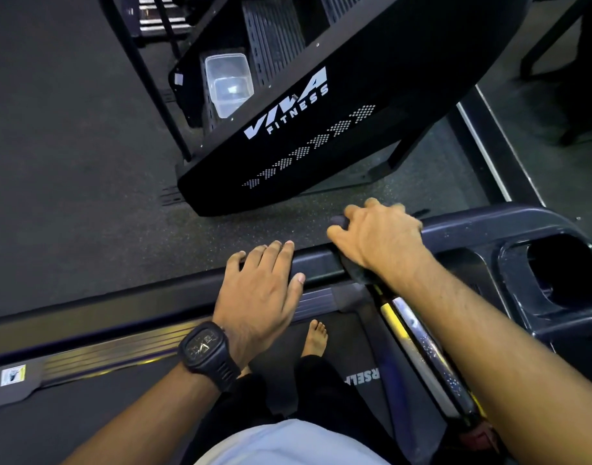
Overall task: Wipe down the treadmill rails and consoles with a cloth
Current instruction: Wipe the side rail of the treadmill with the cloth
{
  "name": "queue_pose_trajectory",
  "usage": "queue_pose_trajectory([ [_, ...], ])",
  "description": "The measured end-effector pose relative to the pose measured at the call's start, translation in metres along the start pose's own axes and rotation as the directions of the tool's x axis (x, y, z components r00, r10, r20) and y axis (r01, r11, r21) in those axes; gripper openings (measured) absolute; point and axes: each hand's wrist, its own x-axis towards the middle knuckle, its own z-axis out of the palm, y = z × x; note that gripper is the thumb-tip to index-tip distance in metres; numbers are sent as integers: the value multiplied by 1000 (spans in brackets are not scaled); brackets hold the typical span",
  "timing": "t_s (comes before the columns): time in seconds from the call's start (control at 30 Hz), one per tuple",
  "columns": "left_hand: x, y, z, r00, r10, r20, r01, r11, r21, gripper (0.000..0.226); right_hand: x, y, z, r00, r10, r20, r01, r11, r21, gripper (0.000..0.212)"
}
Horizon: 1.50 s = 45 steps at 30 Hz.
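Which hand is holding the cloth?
The right hand: its fingers curl round the dark cloth on the treadmill rail. The left hand, the one wearing the black watch, only rests flat on the rail, holding nothing.

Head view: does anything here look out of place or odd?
Yes: a clear plastic container sits on a ribbed step of the neighbouring VIVA Fitness machine, where feet belong. Also, a bare foot stands on the treadmill belt.
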Motion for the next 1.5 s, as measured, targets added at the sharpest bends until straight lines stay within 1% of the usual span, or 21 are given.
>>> queue_pose_trajectory([
  [0.07, 0, 2, 0, 1000, -4, -5, 4, 1000, -6, 58, -18, -3, 7, 991, 14, -136, -17, 1000, -22, 51],
  [0.17, 1, 2, 1, 1000, -2, -6, 2, 1000, 2, 58, -33, -14, 17, 953, -201, -229, 196, 980, -42, 52],
  [0.23, 2, 2, 1, 1000, 7, -8, -7, 1000, 2, 59, -26, -15, 14, 931, -289, -224, 293, 956, -14, 54],
  [0.3, 4, 3, 0, 1000, 13, -10, -13, 1000, -15, 59, -9, -12, 8, 960, -251, -126, 254, 967, 13, 54],
  [0.37, 7, 5, -1, 1000, 28, 1, -28, 999, -36, 59, 2, -6, 0, 993, -115, -1, 115, 993, -7, 57],
  [0.47, 8, 8, -1, 999, 39, 2, -39, 998, -56, 59, -9, 0, 2, 997, 51, -54, -50, 998, 23, 53],
  [0.57, 8, 9, 1, 1000, 29, -7, -29, 998, -55, 58, -35, -5, 15, 968, -117, -220, 120, 993, 2, 51],
  [0.63, 10, 10, 1, 1000, 26, -16, -27, 998, -50, 58, -32, -7, 16, 930, -273, -246, 282, 960, -2, 54],
  [0.67, 11, 12, 1, 999, 30, -13, -31, 998, -50, 58, -24, -5, 13, 930, -295, -217, 303, 953, 2, 55],
  [0.8, 12, 19, 2, 998, 63, -5, -63, 997, -52, 59, 6, 6, -3, 994, -104, 25, 104, 994, 14, 57],
  [0.87, 9, 21, 2, 998, 55, -20, -56, 998, -42, 59, 3, 11, -2, 1000, -19, -3, 19, 999, 34, 56],
  [0.93, 10, 20, 3, 998, 54, -29, -55, 998, -39, 59, -8, 8, -1, 995, -48, -86, 49, 999, 13, 54],
  [1.0, 10, 20, 4, 998, 62, -28, -63, 997, -33, 59, -16, 3, 0, 973, -193, -123, 190, 981, -35, 54],
  [1.07, 11, 20, 4, 997, 73, -26, -73, 997, -23, 59, -5, 0, -7, 948, -319, -19, 318, 947, -32, 57],
  [1.1, 12, 20, 4, 997, 76, -21, -76, 997, -23, 60, 4, 0, -12, 945, -320, 70, 323, 946, -28, 59],
  [1.17, 12, 20, 4, 996, 85, -13, -85, 996, -27, 60, 19, 5, -16, 965, -209, 160, 217, 975, -35, 61],
  [1.23, 13, 19, 3, 995, 95, -15, -95, 995, -32, 60, 18, 13, -10, 996, -46, 82, 49, 998, -27, 62],
  [1.3, 13, 19, 2, 996, 92, -10, -92, 995, -33, 60, 0, 15, 0, 996, -1, -90, -1, 1000, -15, 58],
  [1.4, 15, 20, 2, 996, 94, -7, -94, 995, -31, 60, -19, 13, 10, 962, -181, -203, 183, 983, -9, 52],
  [1.47, 16, 21, 2, 994, 109, 0, -109, 994, -29, 61, -12, 14, 7, 952, -264, -154, 269, 963, 10, 53],
  [1.5, 17, 22, 2, 993, 118, 0, -118, 993, -22, 61, -5, 15, 4, 963, -250, -97, 253, 967, 15, 54],
])
